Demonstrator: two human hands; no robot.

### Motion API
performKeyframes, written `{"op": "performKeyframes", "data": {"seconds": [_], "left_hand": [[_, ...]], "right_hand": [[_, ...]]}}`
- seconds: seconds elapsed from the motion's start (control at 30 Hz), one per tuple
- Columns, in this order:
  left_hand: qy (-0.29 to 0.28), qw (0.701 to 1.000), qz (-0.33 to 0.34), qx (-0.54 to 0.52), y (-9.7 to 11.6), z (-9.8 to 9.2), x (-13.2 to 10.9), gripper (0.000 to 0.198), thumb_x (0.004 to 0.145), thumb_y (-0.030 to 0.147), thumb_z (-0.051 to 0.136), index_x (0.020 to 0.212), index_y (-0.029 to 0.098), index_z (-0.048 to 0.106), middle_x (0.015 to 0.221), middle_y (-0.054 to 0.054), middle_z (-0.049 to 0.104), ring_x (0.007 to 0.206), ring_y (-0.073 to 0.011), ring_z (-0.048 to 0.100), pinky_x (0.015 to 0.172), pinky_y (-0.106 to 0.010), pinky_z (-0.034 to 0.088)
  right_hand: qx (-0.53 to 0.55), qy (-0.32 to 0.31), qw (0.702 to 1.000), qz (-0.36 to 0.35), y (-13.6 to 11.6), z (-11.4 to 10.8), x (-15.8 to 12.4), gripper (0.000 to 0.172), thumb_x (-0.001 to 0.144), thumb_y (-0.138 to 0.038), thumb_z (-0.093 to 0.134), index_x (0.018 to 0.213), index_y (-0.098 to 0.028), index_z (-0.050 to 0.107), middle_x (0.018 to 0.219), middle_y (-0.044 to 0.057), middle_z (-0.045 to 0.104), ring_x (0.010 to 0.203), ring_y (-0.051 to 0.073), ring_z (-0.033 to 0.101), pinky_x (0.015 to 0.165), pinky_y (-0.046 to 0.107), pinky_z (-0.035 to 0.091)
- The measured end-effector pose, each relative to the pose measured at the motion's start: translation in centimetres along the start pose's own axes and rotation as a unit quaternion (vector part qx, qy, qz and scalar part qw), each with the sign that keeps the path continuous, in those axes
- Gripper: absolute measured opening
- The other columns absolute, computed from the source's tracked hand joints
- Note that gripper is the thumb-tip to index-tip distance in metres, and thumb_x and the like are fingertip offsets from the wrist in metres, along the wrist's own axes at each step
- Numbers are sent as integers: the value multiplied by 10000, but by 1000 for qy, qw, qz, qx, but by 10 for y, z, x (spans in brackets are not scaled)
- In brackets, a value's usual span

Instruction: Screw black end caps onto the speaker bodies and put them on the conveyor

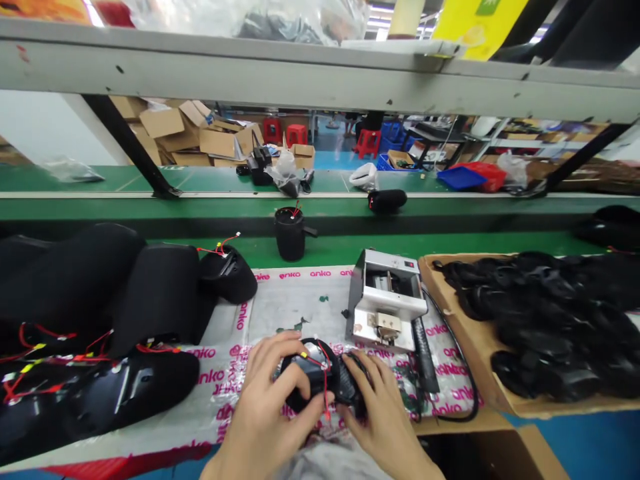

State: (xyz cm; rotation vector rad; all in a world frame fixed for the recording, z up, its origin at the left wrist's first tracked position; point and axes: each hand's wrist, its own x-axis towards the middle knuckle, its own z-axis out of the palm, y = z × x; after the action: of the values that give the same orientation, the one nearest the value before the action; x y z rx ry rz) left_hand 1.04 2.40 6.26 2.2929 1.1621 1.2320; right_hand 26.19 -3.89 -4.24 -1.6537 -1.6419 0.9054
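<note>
My left hand (273,390) is closed round a black speaker housing (315,375) with thin red wires and yellow and white plugs. Its fingers lie over the near end, just above the bench. In my right hand (383,403) is a black part (345,381) with a textured surface, held against the housing's right side; my fingers hide much of it. Whether the two are joined I cannot tell. Close behind my right hand stands a silver metal machine (389,303) with a red switch.
More wired black housings (155,293) are piled on the left. One housing (290,233) stands upright on the green ledge, and another (387,201) lies farther back. A cardboard tray (463,347) of black parts sits at right. A metal shelf beam (310,77) crosses above.
</note>
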Motion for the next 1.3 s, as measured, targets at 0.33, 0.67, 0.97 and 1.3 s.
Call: {"op": "performKeyframes", "data": {"seconds": [0.33, 0.67, 0.97, 1.3], "left_hand": [[38, 999, -19, -4, 14, 18, 16, 204, 1049, 128, 695, 1112, 315, 744, 1037, 19, 880, 1089, -266, 802, 1007, -440, 457], [56, 990, -88, -92, 18, 25, 18, 98, 1031, 204, 762, 989, 284, 722, 971, 12, 854, 952, -232, 825, 994, -417, 518], [65, 993, -50, -88, 22, 24, 22, 192, 985, 105, 790, 1071, 268, 736, 981, 25, 854, 852, -188, 807, 1015, -403, 476], [72, 989, -49, -119, 23, 22, 25, 186, 1002, 66, 736, 1029, 250, 745, 935, 5, 842, 849, -194, 800, 960, -401, 518]], "right_hand": [[452, 6, 888, 89, -61, -18, 28, 746, 1002, -814, 499, 1486, -288, 714, 1534, 111, 732, 1562, 365, 579, 1294, 569, 487], [446, 28, 894, 26, -96, -21, 37, 739, 987, -783, 582, 1555, -313, 638, 1539, 82, 719, 1534, 355, 596, 1329, 525, 447], [350, 12, 933, -84, -99, -48, 47, 608, 1023, -639, 667, 1544, -327, 643, 1622, 45, 652, 1539, 317, 584, 1295, 434, 482], [309, -6, 944, -112, -109, -55, 46, 630, 1015, -669, 669, 1557, -349, 645, 1629, 52, 652, 1510, 332, 619, 1262, 437, 532]]}}
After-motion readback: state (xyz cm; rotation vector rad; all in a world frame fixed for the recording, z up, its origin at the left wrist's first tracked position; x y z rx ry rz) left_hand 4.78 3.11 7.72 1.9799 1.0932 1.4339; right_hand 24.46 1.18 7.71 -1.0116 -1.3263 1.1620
